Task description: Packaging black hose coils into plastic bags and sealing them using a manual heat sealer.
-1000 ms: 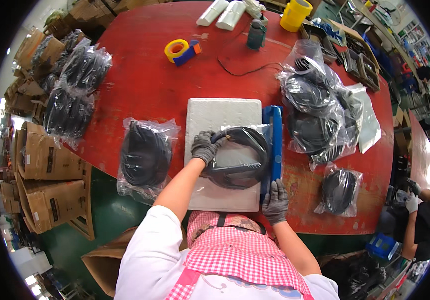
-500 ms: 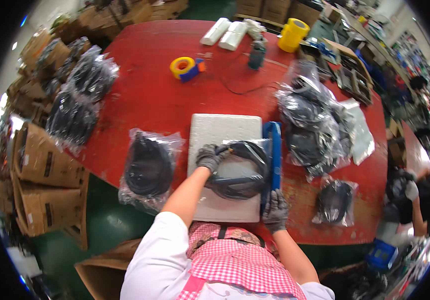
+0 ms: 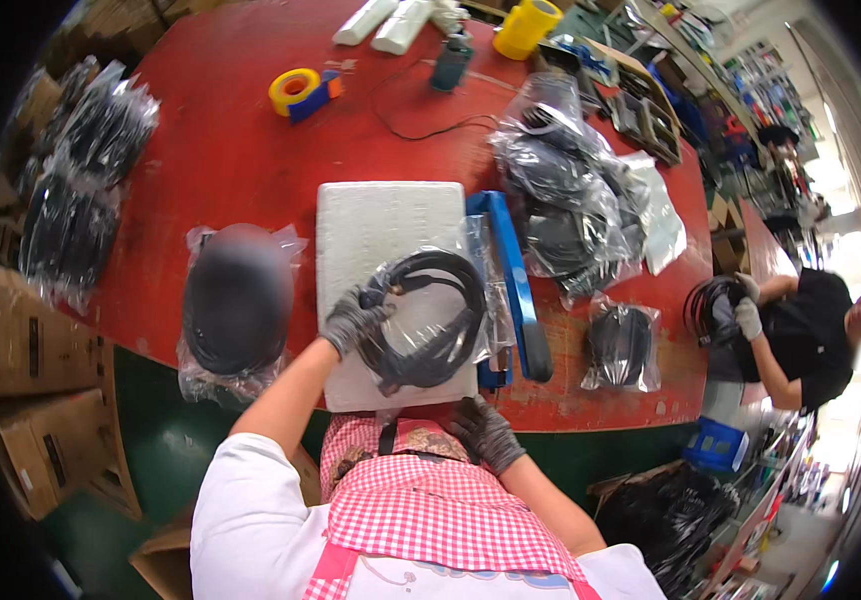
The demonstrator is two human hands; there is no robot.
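Coiled black cable point(image 3: 474, 312) in a clear bag lies on the white foam board point(image 3: 380, 215), over its lower right part, the bag extending past the board's right edge toward a blue bar-shaped tool point(image 3: 506, 245). The left hand point(image 3: 353, 320), gray-gloved, is closed on the coil's left edge above the board. The right hand point(image 3: 486, 434), also gloved, sits just off the board's near right corner, fingers extended; from where I stand, I cannot tell whether it grips anything. Left of the board, on the red surface point(image 3: 220, 150), is another bagged coil point(image 3: 237, 300); right of it, past the tool, are a heap of bagged cables point(image 3: 565, 240) and one smaller bagged coil point(image 3: 620, 345). Beyond the board stands a yellow tape roll point(image 3: 295, 86).
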